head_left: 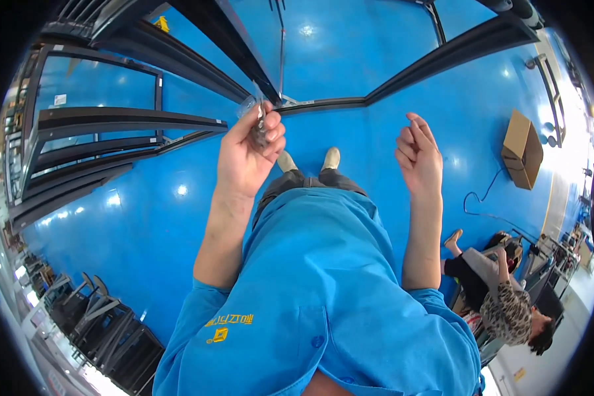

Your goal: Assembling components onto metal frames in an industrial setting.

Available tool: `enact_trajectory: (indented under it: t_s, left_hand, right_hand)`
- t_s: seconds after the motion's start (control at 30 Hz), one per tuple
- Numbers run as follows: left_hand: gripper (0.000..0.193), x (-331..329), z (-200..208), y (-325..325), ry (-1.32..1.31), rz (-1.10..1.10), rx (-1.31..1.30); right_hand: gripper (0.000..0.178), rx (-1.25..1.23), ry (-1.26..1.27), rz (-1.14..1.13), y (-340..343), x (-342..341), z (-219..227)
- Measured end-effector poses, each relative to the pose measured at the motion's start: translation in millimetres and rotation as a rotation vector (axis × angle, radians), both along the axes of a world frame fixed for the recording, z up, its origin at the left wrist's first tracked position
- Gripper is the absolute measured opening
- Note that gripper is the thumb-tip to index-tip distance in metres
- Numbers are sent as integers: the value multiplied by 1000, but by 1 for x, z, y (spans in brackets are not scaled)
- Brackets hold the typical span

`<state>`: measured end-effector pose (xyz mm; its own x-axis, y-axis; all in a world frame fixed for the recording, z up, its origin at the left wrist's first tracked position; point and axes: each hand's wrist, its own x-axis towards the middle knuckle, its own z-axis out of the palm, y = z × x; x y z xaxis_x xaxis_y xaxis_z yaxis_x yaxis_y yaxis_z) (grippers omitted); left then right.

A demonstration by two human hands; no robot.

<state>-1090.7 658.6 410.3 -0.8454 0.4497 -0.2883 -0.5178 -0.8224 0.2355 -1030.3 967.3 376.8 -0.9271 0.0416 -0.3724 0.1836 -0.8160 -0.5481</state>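
Small clear plastic bag of dark pieces (259, 134) lay at eleven o'clock. Glossy blue floor (350, 211) stretched beneath; one long black bar (449, 62) ran toward two. There, the right hand (418, 152) curled, fingers together; the left hand (247, 150) clamped the bag.

Light reflections (181, 191) dot the glossy blue floor (145, 231).

I wear a blue shirt (310, 244) — short sleeves (206, 305), a dark blue button (318, 341), a yellow emblem (220, 335) beside yellow lettering (239, 320) — with dark trousers (282, 187) and pale beige shoes (332, 158).
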Motion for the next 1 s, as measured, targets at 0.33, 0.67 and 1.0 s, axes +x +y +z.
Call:
enact_trajectory:
  t_s: [0.33,0.67,1.0]
  left_hand:
    - [17,2,-12,-21,11,-3,-153]
    - [18,0,-18,-24,17,10,-192]
    - [16,7,-27,-33,-25,156,-313]
  right_hand:
    - [33,19,-171,-4,-26,15,-8]
    - [48,-102,-95,216,-64,-13,5]
    - [32,251,-34,428,-77,-26,23]
